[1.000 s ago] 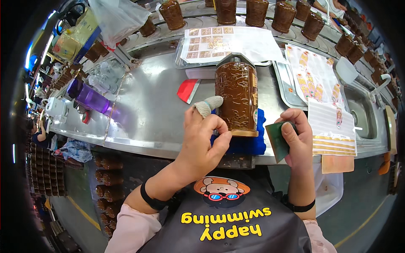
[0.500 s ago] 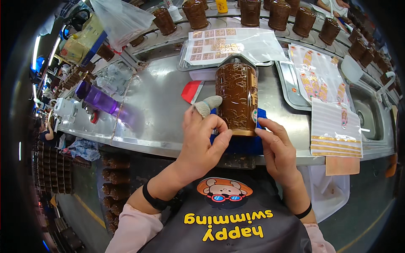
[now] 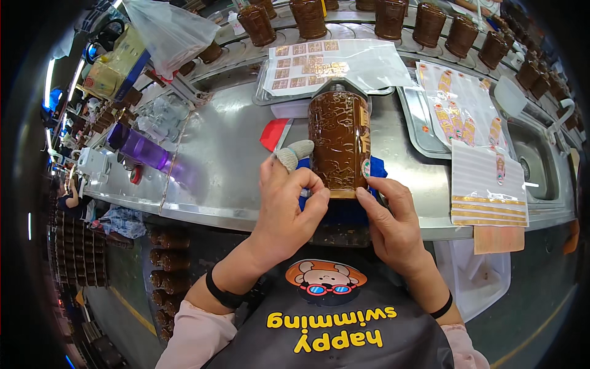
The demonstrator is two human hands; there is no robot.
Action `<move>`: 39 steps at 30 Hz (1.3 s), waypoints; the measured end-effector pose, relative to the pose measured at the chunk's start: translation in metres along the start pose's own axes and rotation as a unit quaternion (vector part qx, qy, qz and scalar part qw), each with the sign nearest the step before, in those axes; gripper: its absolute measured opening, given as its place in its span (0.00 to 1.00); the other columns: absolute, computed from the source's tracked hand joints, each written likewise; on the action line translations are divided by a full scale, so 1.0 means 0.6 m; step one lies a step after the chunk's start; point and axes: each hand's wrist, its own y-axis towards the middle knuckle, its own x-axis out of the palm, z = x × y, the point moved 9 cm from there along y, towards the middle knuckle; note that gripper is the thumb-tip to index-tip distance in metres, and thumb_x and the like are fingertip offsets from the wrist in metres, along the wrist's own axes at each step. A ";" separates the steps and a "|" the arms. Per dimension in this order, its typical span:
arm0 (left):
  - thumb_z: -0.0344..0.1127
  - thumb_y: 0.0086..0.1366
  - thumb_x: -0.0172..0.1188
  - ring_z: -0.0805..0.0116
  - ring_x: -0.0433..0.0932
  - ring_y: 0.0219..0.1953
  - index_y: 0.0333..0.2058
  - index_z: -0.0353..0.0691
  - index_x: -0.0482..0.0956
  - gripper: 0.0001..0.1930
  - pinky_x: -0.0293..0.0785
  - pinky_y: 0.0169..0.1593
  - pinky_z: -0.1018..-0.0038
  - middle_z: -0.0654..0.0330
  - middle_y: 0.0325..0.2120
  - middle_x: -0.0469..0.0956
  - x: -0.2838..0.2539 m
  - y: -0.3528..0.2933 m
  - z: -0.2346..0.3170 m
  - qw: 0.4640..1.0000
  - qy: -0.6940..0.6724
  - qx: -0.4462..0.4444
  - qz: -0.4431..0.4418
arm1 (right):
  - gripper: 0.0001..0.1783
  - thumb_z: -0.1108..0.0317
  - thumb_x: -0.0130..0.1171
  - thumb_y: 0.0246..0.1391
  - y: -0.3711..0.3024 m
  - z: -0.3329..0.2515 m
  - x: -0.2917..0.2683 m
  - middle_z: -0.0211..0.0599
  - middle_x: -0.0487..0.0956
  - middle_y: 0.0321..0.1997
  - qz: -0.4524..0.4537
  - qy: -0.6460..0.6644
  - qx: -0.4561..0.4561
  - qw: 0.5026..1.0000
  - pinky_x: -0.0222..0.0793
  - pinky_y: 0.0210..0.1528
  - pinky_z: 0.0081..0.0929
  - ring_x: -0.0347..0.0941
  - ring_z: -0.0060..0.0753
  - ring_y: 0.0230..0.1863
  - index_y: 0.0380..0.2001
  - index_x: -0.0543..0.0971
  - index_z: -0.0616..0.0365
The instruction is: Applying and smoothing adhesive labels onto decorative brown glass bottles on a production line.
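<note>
A brown embossed bottle lies on a blue cloth, its neck pointing away and its base toward me. Along the base edge runs a thin gold strip. My left hand pinches thumb and forefinger together at the strip's left end; a knitted cover sits on one of its other fingers, against the bottle's side. With thumb and forefinger, my right hand presses the strip's right end on the base. Just above that forefinger is a small round sticker.
Behind the bottle, a label sheet lies on a tray. Sticker sheets and a sheet with gold strips are at right, beside a sink. A purple bottle and a red card are at left. Brown bottles line a conveyor.
My right hand has shifted left along the bottle's base, closer to the left hand. The bottle has turned slightly, and the row of bottles on the conveyor has moved right.
</note>
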 end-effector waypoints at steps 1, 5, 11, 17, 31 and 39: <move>0.33 0.57 0.58 0.50 0.59 0.59 0.27 0.38 0.75 0.05 0.50 0.63 0.59 0.41 0.56 0.67 -0.001 0.000 0.001 1.000 0.011 -0.003 0.005 | 0.30 0.85 0.59 0.37 0.001 -0.002 0.000 0.49 0.72 0.51 -0.001 -0.012 -0.006 1.000 0.68 0.52 0.41 0.70 0.52 0.51 0.50 0.77 0.59; 0.32 0.55 0.59 0.49 0.61 0.59 0.26 0.38 0.75 0.05 0.50 0.62 0.59 0.41 0.55 0.68 -0.003 0.001 0.002 1.000 0.020 0.002 0.018 | 0.30 0.83 0.60 0.37 0.011 -0.013 0.000 0.48 0.72 0.50 0.002 -0.021 -0.011 1.000 0.68 0.52 0.41 0.70 0.52 0.50 0.50 0.78 0.57; 0.31 0.55 0.59 0.50 0.61 0.59 0.26 0.38 0.75 0.04 0.52 0.62 0.59 0.41 0.55 0.68 -0.003 0.003 0.003 1.000 0.011 0.018 0.014 | 0.29 0.82 0.60 0.37 0.014 -0.023 0.000 0.47 0.71 0.49 0.003 -0.020 -0.041 0.999 0.69 0.50 0.41 0.70 0.51 0.49 0.49 0.79 0.56; 0.30 0.53 0.59 0.48 0.64 0.55 0.24 0.38 0.75 0.03 0.51 0.60 0.56 0.45 0.42 0.73 -0.005 0.005 0.008 0.999 -0.011 0.031 0.037 | 0.26 0.81 0.61 0.36 0.000 0.002 -0.007 0.46 0.71 0.49 0.018 -0.026 0.017 0.999 0.69 0.49 0.40 0.70 0.50 0.47 0.45 0.80 0.56; 0.31 0.53 0.60 0.46 0.61 0.56 0.26 0.39 0.75 0.04 0.52 0.61 0.57 0.41 0.51 0.69 -0.002 0.006 0.001 1.000 -0.008 0.000 0.004 | 0.25 0.81 0.61 0.35 0.013 0.000 -0.004 0.46 0.71 0.49 0.036 0.013 -0.027 0.999 0.69 0.49 0.40 0.70 0.51 0.48 0.43 0.79 0.56; 0.31 0.54 0.60 0.47 0.60 0.58 0.26 0.39 0.75 0.04 0.50 0.62 0.57 0.39 0.54 0.67 0.000 0.006 0.001 1.000 -0.005 -0.015 -0.011 | 0.20 0.81 0.62 0.36 0.012 0.019 -0.011 0.45 0.70 0.49 0.037 0.066 -0.009 0.997 0.68 0.50 0.41 0.69 0.51 0.49 0.39 0.78 0.57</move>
